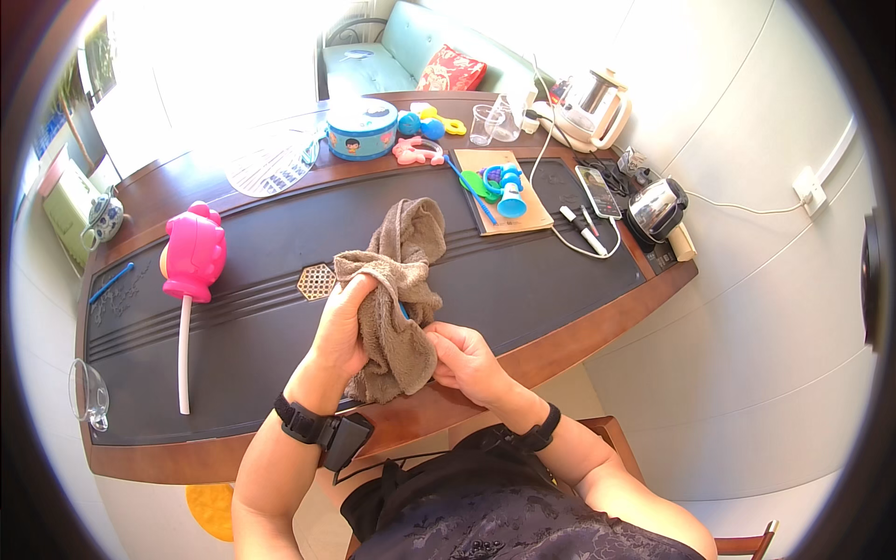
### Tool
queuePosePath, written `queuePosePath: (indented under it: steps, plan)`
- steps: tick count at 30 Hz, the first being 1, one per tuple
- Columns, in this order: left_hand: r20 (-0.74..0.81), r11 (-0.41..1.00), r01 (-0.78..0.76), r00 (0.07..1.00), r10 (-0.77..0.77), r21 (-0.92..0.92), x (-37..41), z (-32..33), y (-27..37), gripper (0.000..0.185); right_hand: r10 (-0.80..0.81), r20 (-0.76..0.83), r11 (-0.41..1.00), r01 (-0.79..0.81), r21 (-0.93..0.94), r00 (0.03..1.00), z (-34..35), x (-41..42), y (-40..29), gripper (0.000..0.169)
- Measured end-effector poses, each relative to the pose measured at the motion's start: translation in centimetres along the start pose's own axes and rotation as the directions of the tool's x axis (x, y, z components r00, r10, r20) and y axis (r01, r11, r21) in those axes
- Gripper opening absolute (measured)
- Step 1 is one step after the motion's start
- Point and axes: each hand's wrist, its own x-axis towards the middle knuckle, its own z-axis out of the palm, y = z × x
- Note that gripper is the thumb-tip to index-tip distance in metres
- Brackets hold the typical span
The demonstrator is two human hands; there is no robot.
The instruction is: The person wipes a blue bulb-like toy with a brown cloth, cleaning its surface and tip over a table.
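A bunched brown terry cloth [402, 308] hangs between my hands above the near edge of the dark tea table [518, 301]. My left hand [346, 318] grips its left side, thumb on top. With thumb and fingers together, my right hand [458, 357] pinches the cloth's lower right edge. A sliver of something blue [404, 311] shows in the folds; most of it is hidden. On the table to the left lies a pink plastic toy [196, 252] with a white tube [184, 357].
Left stand a clear glass cup [89, 393] and a blue stick [112, 282]. Beyond are a round blue tin [362, 133], a paper fan [269, 168] and a brown notebook [532, 210] bearing toys. At right are a phone [597, 190], markers [584, 231], cables, a steel kettle [654, 210] and a glass kettle [591, 112].
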Motion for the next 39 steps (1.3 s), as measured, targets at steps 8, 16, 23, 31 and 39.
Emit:
queuePosePath:
  steps: [8, 16, 23, 31, 39]
  plan:
    - [0.039, 0.986, -0.088, 0.996, 0.083, 0.143, -0.5, 1.2, 0.1, 0.019, -0.013, -0.027, 0.999, 0.014, 0.031, 1.000, -0.1, 0.0, 0.2, 0.018]
    - [0.098, 0.581, -0.350, 0.902, 0.420, 0.735, -0.3, 1.0, -2.3, 0.058, -0.274, -0.176, 0.950, 0.238, -0.200, 0.945, -0.1, 1.4, 1.6, 0.020]
    - [0.145, 0.393, -0.389, 0.840, 0.523, 0.833, -1.1, 1.9, -2.1, 0.056, -0.588, -0.063, 0.471, 0.278, -0.837, 0.807, 1.0, 0.5, 1.6, 0.016]
    - [0.094, 0.518, -0.387, 0.859, 0.504, 0.763, -1.0, 1.8, -1.0, 0.035, -0.668, 0.092, 0.252, 0.341, -0.906, 0.739, 1.5, 0.3, 1.9, 0.017]
    - [-0.002, 0.907, -0.239, 0.967, 0.255, 0.347, -1.0, 1.3, -0.3, 0.012, -0.636, 0.102, 0.292, 0.361, -0.886, 0.765, 1.8, 0.3, 1.7, 0.015]
